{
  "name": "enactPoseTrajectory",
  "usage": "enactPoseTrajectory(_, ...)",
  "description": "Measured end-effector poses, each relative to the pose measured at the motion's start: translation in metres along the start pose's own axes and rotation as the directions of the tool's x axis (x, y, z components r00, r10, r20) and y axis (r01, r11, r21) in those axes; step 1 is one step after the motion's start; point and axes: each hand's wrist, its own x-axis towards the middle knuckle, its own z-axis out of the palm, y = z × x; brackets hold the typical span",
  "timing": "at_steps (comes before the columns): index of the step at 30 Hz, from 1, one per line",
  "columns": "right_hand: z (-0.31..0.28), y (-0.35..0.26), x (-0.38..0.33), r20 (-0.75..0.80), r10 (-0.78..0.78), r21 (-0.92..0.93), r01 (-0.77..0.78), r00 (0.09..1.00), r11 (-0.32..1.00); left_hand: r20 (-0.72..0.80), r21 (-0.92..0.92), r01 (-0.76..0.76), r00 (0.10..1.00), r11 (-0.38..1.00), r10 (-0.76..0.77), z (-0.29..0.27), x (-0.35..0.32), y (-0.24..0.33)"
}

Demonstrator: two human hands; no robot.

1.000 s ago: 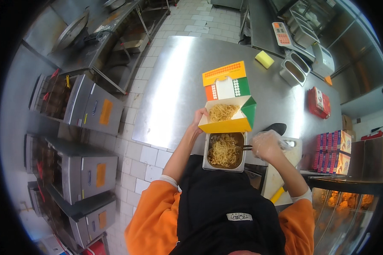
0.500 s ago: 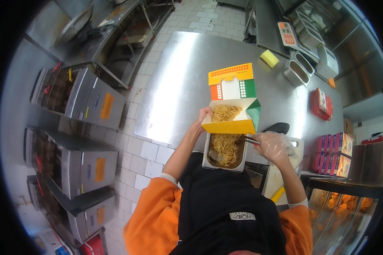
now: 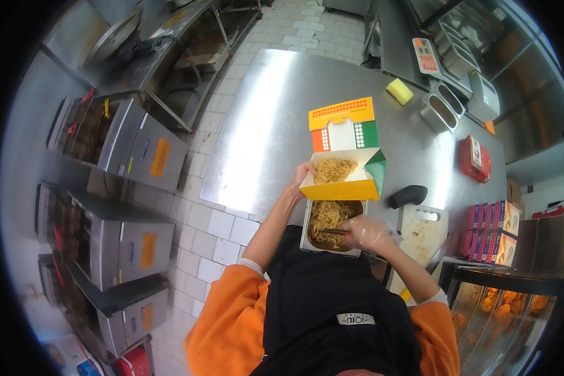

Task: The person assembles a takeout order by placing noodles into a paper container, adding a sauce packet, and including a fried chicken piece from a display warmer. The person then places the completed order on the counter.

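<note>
My left hand point(image 3: 304, 174) grips the left side of an open takeaway box point(image 3: 343, 192), yellow, green and orange outside and white inside. Noodles point(image 3: 335, 170) lie in the box, and its lid stands folded back on the far side. Directly below it, near my body, is a rectangular steel pan point(image 3: 306, 241) with more noodles point(image 3: 327, 214). My right hand point(image 3: 363, 233), in a clear plastic glove, is closed around dark chopsticks point(image 3: 334, 231), whose tips are down among the noodles in the pan. The fingers partly hide the chopsticks.
On the steel table point(image 3: 250, 138) are a yellow sponge point(image 3: 399, 91), steel containers point(image 3: 440, 113), a scale point(image 3: 426, 57), a red package point(image 3: 475, 159) and a black curved object point(image 3: 408, 196). A stained white cutting board point(image 3: 423, 235) lies right. Fryers point(image 3: 145, 241) stand left; a food warmer point(image 3: 501, 307) stands right.
My right hand has moved left and toward my body, bringing the chopsticks from the pan's right edge down into its noodles. The left hand keeps its hold on the box.
</note>
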Motion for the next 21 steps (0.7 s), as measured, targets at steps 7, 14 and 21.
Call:
enactPoseTrajectory(7,-0.019,0.015,-0.013,-0.242,0.179,-0.184,-0.227,0.954,0.956,-0.029,0.112,0.008,1.0,0.994,-0.005,-0.008,0.002,0.005)
enactPoseTrajectory(14,-0.03,0.01,-0.038,-0.121,0.13,-0.138,-0.146,0.984,0.98,0.016,0.068,0.021,1.0,0.997,-0.023,0.0,-0.007,0.005)
enactPoseTrajectory(21,0.019,0.009,0.0,-0.075,-0.075,-0.166,0.062,0.994,0.984,-0.007,0.105,0.009,1.0,0.994,-0.009,-0.009,-0.001,0.004)
